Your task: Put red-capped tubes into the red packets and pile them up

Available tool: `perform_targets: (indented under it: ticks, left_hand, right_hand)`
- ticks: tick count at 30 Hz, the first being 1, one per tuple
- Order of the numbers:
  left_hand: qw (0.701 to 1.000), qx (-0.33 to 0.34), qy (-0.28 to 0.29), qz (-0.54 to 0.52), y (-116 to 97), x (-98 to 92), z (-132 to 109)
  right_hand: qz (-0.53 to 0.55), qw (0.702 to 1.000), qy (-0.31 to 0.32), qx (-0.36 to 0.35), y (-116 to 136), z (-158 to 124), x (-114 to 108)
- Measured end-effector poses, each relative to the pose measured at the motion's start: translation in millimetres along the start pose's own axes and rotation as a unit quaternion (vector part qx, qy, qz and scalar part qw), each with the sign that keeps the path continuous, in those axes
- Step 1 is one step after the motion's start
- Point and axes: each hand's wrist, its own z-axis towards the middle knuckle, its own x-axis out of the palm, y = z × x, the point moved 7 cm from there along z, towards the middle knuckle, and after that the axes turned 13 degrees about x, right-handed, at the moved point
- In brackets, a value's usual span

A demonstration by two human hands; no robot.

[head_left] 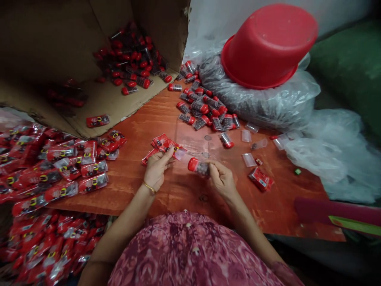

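Between thumb and fingers, my left hand (157, 169) pinches a red printed plastic sleeve (179, 152). Several more red sleeves (162, 141) lie on the table just behind that hand. My right hand (222, 179) grips a small clear bottle (203, 168) by its bottom end. This bottle lies tilted sideways, its red cap pointing at the sleeve, and dark contents show inside. A small gap separates cap and sleeve. Beyond the hands, a loose heap of similar red-capped bottles (200, 106) rests on the wooden table (181, 190).
A cardboard box (160, 93) on its side holds many bottles at the back left. Sleeved bottles (64, 167) pile up at left. An upturned red tub (268, 47) sits on a filled plastic bag (253, 99). Clear cups (249, 160) and a red packet stack (261, 178) lie right.
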Motion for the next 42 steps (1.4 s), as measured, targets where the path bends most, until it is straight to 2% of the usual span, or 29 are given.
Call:
perform_targets:
  ticks: [4, 10, 16, 23, 29, 33, 37, 40, 42]
  left_hand:
    - [0.999, 0.016, 0.029, 0.020, -3.0, 2.6, -3.3]
    - [0.995, 0.056, 0.055, 0.055, -6.5, 2.1, -6.1]
    - [0.995, 0.059, 0.056, 0.057, 1.5, 3.0, -5.2]
    - [0.993, 0.084, 0.063, 0.049, 6.6, 9.3, -3.5]
    - [0.996, 0.061, 0.071, -0.013, 12.1, 21.6, -8.5]
    - [0.997, 0.048, 0.051, -0.044, 16.0, 22.6, -4.7]
    - [0.995, 0.073, 0.072, -0.021, 20.4, 22.0, -2.9]
    - [0.991, 0.101, 0.084, 0.020, 22.3, 20.4, -6.1]
    - [0.990, 0.114, 0.086, 0.018, 20.3, 20.5, -7.4]
  right_hand:
    - [0.065, 0.997, 0.020, 0.036, 11.6, -8.3, -1.1]
    - [0.076, 0.996, 0.040, 0.021, 24.7, -3.3, 8.9]
    - [0.075, 0.996, -0.034, 0.033, 18.7, -4.9, 9.8]
    - [0.123, 0.989, -0.019, 0.078, 12.0, -4.2, 19.9]
    - [0.120, 0.986, -0.063, 0.095, 13.6, -2.6, 25.3]
    - [0.149, 0.982, -0.021, 0.115, 18.4, 0.7, 37.1]
    - [0.216, 0.964, 0.013, 0.154, 18.4, 1.2, 49.0]
    - [0.257, 0.948, -0.021, 0.185, 14.6, 0.0, 49.2]
    - [0.232, 0.958, -0.045, 0.161, 17.9, -0.3, 45.7]
